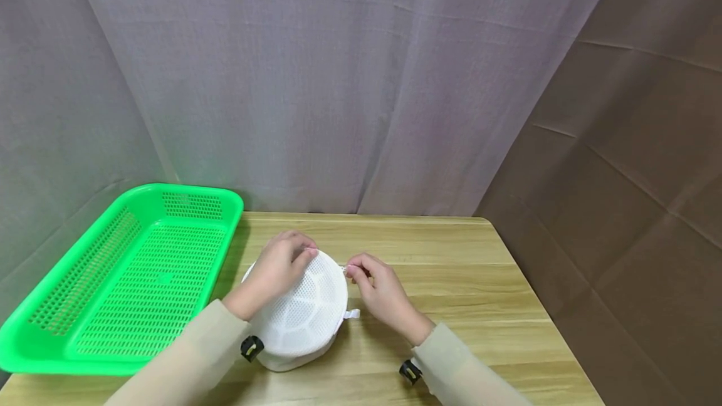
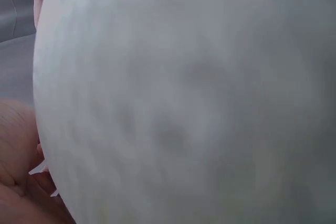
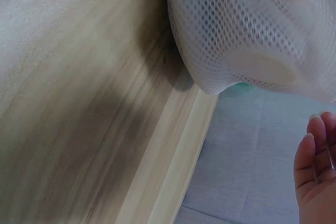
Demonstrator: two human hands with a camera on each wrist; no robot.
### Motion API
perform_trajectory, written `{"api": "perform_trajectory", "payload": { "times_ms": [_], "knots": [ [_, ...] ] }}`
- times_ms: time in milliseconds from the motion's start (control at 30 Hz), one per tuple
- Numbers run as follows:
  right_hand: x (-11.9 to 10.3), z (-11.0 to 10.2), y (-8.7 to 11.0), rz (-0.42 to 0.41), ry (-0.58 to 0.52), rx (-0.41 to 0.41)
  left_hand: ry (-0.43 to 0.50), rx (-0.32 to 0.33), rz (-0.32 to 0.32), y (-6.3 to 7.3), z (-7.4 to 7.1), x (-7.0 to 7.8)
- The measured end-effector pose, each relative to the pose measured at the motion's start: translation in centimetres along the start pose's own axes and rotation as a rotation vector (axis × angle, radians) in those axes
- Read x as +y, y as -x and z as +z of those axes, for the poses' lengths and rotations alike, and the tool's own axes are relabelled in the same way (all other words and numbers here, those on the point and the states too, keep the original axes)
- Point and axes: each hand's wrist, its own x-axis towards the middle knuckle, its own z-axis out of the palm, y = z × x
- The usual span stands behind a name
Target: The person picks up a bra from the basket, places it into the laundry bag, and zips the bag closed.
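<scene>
A round white mesh laundry bag (image 1: pixel 307 315) stands on the table, its flat mesh top facing up. Thumb and fingers of my left hand (image 1: pixel 278 270) pinch the bag's far rim, with the palm above the mesh. At the right rim, my right hand (image 1: pixel 382 290) pinches a small zipper pull (image 1: pixel 343 268) between thumb and fingertips. A white fabric tab (image 1: pixel 352 314) sticks out below it. The blurred mesh bag (image 2: pixel 173 98) fills most of the left wrist view. In the right wrist view, the bag's side (image 3: pixel 231 30) hangs near the right hand (image 3: pixel 317 169).
A large green plastic basket (image 1: pixel 235 205) with slotted walls and floor stands left of the bag, close to the left forearm. Under everything is a wood-grain table (image 1: pixel 451 281). Grey curtain (image 1: pixel 316 93) rises behind it, and brown cloth (image 1: pixel 620 174) hangs along the right.
</scene>
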Motion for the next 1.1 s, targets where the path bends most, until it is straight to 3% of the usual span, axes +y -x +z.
{"api": "perform_trajectory", "payload": {
  "times_ms": [133,267,600,800,1100],
  "knots": [
    [-0.1,-0.1,0.0,0.015,0.002,0.000,0.004,0.015,-0.040,-0.1,-0.3,-0.1],
    [-0.4,-0.2,0.0,0.040,0.007,0.003,0.001,-0.001,-0.040,-0.1,-0.4,0.1],
    [-0.8,-0.1,-0.4,0.038,-0.020,-0.010,-0.068,-0.122,0.119,0.3,0.3,2.0],
    [-0.8,-0.1,-0.4,0.042,-0.018,0.000,-0.061,-0.102,0.128,0.3,0.6,1.9],
    [-0.8,-0.4,-0.1,0.047,-0.006,-0.020,-0.066,-0.055,0.084,0.3,0.3,1.6]
  ]
}}
